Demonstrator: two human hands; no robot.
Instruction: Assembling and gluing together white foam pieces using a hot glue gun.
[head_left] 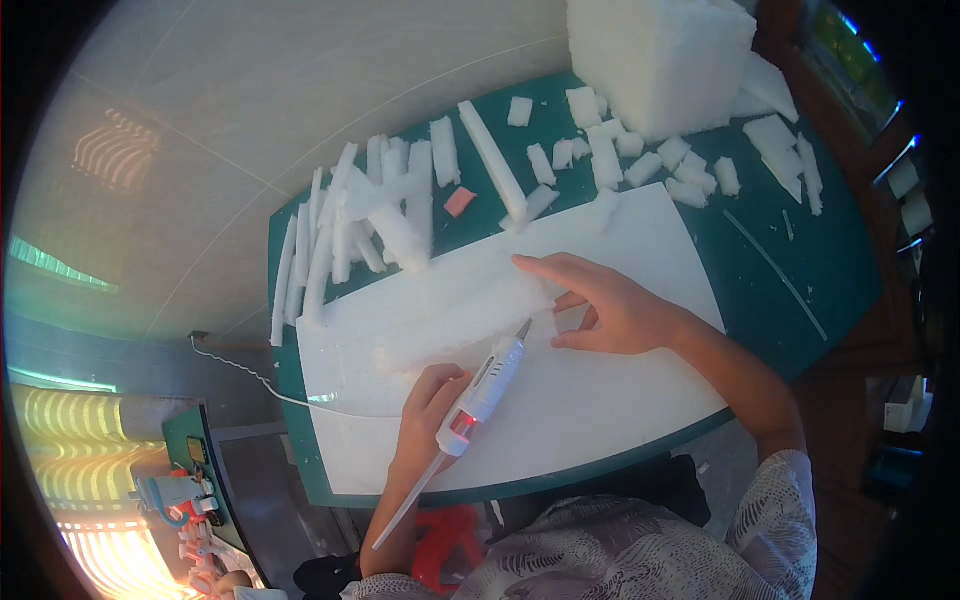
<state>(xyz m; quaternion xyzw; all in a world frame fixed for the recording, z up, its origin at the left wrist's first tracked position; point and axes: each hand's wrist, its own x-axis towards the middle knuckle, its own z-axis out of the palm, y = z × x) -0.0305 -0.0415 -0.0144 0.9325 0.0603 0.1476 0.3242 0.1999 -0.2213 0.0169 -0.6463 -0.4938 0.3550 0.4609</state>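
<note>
My left hand point(425, 425) is closed around a white hot glue gun point(490, 378), its nozzle pointing up and right. A pale glue stick point(410, 500) sticks out of the gun's rear end, and a small red glow shows on its body. A long white foam strip point(460, 322) lies in front of the nozzle, hard to make out against the white board point(610, 400). My right hand point(610, 305) is at the strip's right end with fingers apart, the index finger stretched along its far side. Whether the fingertips press on the strip I cannot tell.
Foam strips point(330, 230) are heaped at the far left of the green table point(800, 270). A pink piece point(460, 202) lies near them. Small foam chunks point(690, 175) and a large foam block point(660, 70) occupy the back right. A white cord point(250, 370) crosses the left edge.
</note>
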